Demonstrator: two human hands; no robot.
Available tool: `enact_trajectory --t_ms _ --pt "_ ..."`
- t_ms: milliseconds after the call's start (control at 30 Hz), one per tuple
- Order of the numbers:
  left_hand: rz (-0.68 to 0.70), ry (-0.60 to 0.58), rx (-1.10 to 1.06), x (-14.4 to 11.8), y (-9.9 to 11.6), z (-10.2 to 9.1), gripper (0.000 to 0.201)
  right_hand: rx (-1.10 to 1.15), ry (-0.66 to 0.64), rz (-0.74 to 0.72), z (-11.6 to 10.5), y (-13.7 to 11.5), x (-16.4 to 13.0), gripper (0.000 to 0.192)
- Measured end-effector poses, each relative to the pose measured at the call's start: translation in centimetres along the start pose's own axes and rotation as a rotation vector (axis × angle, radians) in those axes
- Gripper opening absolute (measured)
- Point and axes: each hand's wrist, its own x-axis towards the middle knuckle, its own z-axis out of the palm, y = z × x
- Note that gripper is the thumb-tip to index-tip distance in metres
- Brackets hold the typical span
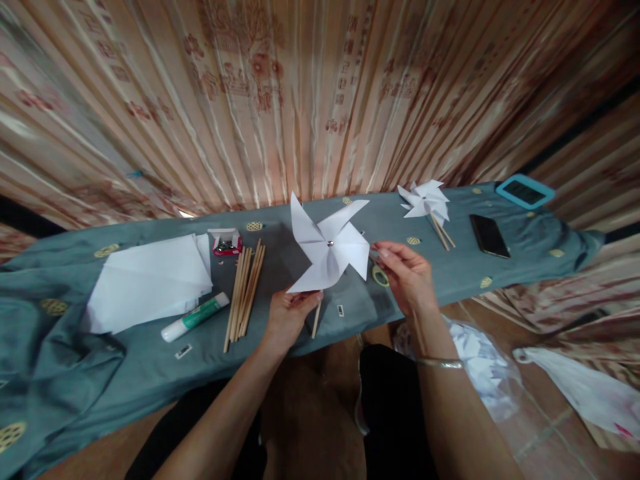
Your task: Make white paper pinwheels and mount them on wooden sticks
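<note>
At the bottom centre of the frame, both forearms rose from the lap toward the near edge of the grey-green cloth-covered table point(125, 373). The left hand point(289, 319) was closed around a wooden stick point(316, 320) just past that edge, holding up the white paper pinwheel point(329, 247) at mid-frame, its silver pin facing the camera. The right hand point(407, 273), a bangle on its wrist, sat just right of the pinwheel with thumb and fingertips pinched together near one blade; whether anything lay between them could not be told. A roll of tape point(380, 275) lay on the cloth just beside that hand.

Left of the left hand, a bundle of wooden sticks point(245, 290) lay near the table's front edge, then a glue stick point(195, 318) and sheets of white paper point(150, 280). A small red box point(226, 241) sat behind the sticks. Bare cloth stretched across the lower left.

Farther right, near the back edge, lay a finished pinwheel point(425, 200), a black phone point(489, 235) and a blue-cased device point(525, 191). A patterned curtain point(300, 100) closed off the space directly behind.
</note>
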Motion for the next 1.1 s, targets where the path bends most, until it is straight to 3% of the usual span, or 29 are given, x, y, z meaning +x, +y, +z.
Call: enact_trajectory --t_ms 167,400,533,700,767,900,1033,1100 --pt "-0.002 -0.024 0.024 0.0 0.0 0.0 0.030 -0.064 -0.054 0.046 0.4 0.9 0.1 0.032" --pt "0.038 0.033 0.063 0.1 0.4 -0.1 0.021 -0.041 -0.122 0.204 1.2 1.0 -0.8 0.034" --pt "0.063 0.049 0.106 0.0 0.6 -0.1 0.022 -0.036 -0.304 0.302 2.2 1.2 -2.0 0.029" --pt "0.095 0.035 0.142 0.1 0.3 -0.1 0.021 -0.079 -0.706 0.400 2.9 0.9 -3.4 0.028" --pt "0.106 0.049 0.144 0.2 0.2 -0.1 0.020 -0.110 -0.774 0.415 2.6 0.4 -3.5 0.028" --pt "0.084 0.068 0.095 0.2 -0.1 0.0 0.024 -0.090 -0.595 0.348 1.3 -0.5 -2.9 0.028" --pt "0.058 0.084 0.079 0.1 -0.3 0.0 0.027 0.013 -0.206 0.185 0.2 -0.5 -1.5 0.028" --pt "0.045 0.068 0.088 0.1 -0.3 0.0 0.028 0.013 -0.072 0.102 0.1 -0.1 -0.9 0.032"
